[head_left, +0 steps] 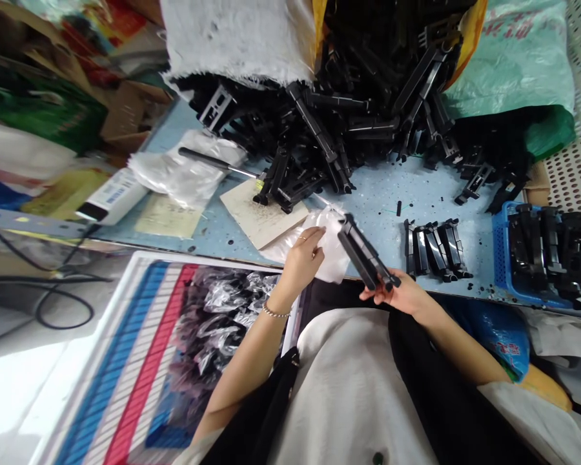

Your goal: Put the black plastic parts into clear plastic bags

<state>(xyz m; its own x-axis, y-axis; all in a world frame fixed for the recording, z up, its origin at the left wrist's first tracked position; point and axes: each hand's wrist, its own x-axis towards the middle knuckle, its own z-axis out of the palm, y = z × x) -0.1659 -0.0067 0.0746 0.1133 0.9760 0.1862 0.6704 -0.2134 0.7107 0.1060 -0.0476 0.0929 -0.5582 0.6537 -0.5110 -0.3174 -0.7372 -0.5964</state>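
My right hand (pixel 392 294) is closed round the lower end of a black plastic clamp-like bracket (pixel 365 252), which is tilted with its far end up and to the left. My left hand (pixel 304 258) is over the table edge, beside and partly over clear plastic bags (pixel 333 255). Its fingers are bent, with thumb and forefinger apart, and nothing shows between them. Whether the fingertips touch the plastic is hard to tell. Right of the held bracket, several similar black brackets (pixel 434 250) lie in a row on the blue table (pixel 372 200).
A large heap of black brackets (pixel 319 129) spills from a sack at the back. A screwdriver (pixel 213 160) lies by a beige board (pixel 252 213). At right stands a blue basket (pixel 502 252) of brackets. Below left, a striped crate (pixel 140 361) holds bagged pieces.
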